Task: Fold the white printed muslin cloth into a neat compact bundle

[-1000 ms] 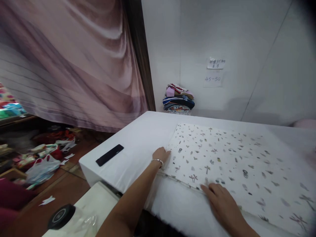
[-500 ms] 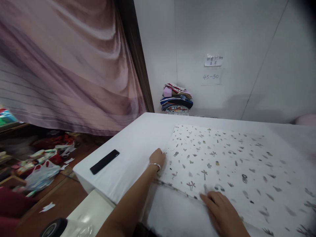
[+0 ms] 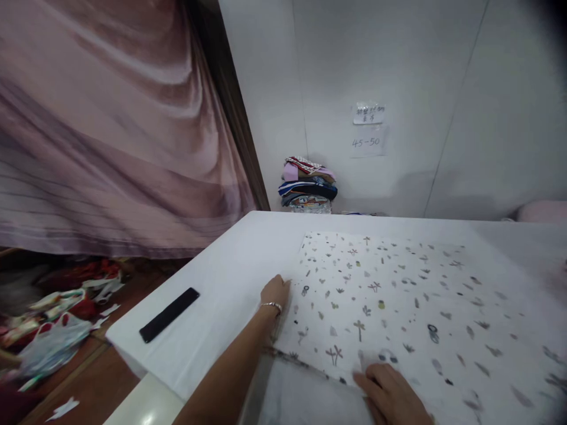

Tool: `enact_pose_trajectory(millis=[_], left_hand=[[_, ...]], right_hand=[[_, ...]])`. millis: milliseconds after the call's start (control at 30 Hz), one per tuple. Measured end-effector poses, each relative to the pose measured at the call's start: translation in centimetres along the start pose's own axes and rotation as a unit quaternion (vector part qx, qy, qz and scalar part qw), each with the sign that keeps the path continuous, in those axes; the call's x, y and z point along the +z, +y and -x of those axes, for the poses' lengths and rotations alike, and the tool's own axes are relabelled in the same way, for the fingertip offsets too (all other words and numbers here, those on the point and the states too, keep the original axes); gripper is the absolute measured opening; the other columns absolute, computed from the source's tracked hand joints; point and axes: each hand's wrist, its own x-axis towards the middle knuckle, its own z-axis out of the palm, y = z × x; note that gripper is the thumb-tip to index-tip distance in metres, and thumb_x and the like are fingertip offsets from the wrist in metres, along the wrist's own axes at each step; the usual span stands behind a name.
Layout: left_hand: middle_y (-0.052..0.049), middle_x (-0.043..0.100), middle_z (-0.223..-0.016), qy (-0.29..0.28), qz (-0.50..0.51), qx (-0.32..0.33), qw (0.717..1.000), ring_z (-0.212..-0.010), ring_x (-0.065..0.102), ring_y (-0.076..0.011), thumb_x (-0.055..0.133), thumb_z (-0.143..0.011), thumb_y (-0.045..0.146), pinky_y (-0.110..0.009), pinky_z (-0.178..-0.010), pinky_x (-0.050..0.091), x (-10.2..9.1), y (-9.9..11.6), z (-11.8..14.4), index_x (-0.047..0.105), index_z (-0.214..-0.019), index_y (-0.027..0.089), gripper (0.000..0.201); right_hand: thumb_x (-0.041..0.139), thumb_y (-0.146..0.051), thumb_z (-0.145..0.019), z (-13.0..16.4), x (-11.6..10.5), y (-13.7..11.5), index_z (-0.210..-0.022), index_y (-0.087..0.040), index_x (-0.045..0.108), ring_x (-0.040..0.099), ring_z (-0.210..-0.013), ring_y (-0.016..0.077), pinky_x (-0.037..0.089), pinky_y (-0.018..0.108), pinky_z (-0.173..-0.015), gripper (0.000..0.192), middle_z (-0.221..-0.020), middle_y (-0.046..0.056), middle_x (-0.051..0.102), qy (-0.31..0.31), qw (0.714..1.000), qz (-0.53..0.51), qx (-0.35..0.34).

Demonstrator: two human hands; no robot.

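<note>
A white cloth (image 3: 345, 307) printed with small palm trees, leaves and sunglasses lies spread and folded over on a white-covered table. My left hand (image 3: 275, 293), with a silver bracelet at the wrist, is closed at the cloth's left edge, its fingertips mostly hidden. At the near edge my right hand (image 3: 392, 392) has its thumb and fingers curled around the border of the cloth. Between the two hands the near edge runs slightly slanted, and layers show there.
A black flat bar (image 3: 169, 314) lies on the white tabletop (image 3: 221, 271) at left. Folded textiles (image 3: 309, 183) are stacked behind the table by the wall. A pink curtain (image 3: 133, 130) hangs at left, above a plastic bag (image 3: 55, 342) on the floor.
The camera view has shifted slightly, so the table sits lower and further left. Both hands keep their places on the cloth's edges, which look nearly the same.
</note>
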Motion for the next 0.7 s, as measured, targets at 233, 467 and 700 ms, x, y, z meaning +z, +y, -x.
enact_pose_trajectory(millis=[233,467,700], left_hand=[[-0.016,0.066,-0.098,-0.031,-0.041,0.025,0.998,-0.096,0.061,-0.0289,0.031,-0.085,0.051,-0.037,-0.074,0.044,-0.5,0.3,-0.4,0.055,-0.094,0.017,0.042],[-0.015,0.066,-0.090,-0.130,-0.034,0.078,0.988,-0.087,0.062,-0.0301,0.037,-0.076,0.058,-0.039,-0.074,0.045,-1.8,-1.7,-0.8,0.058,-0.074,0.017,0.045],[-0.014,0.067,-0.077,-0.122,0.005,0.107,0.987,-0.077,0.063,-0.0317,0.042,-0.065,0.059,-0.042,-0.072,0.046,-2.0,-2.5,0.1,0.054,-0.059,0.020,0.041]], right_hand=[[0.048,-0.014,-0.083,-1.4,-1.1,-1.3,-0.096,-0.023,0.056,0.047,-0.072,0.0144,0.035,0.026,-0.064,0.018,-0.080,0.002,0.054,-0.013,1.000,0.003,0.023],[0.057,-0.027,-0.082,-2.1,-0.5,-1.3,-0.086,-0.022,0.052,0.041,-0.070,0.0134,0.026,0.027,-0.062,0.009,-0.078,-0.001,0.049,-0.028,0.997,0.068,0.026],[0.059,-0.029,-0.081,-2.0,-0.2,-1.3,-0.086,-0.021,0.050,0.040,-0.075,0.0146,0.026,0.028,-0.064,0.014,-0.082,0.000,0.050,-0.071,0.988,0.132,0.029]])
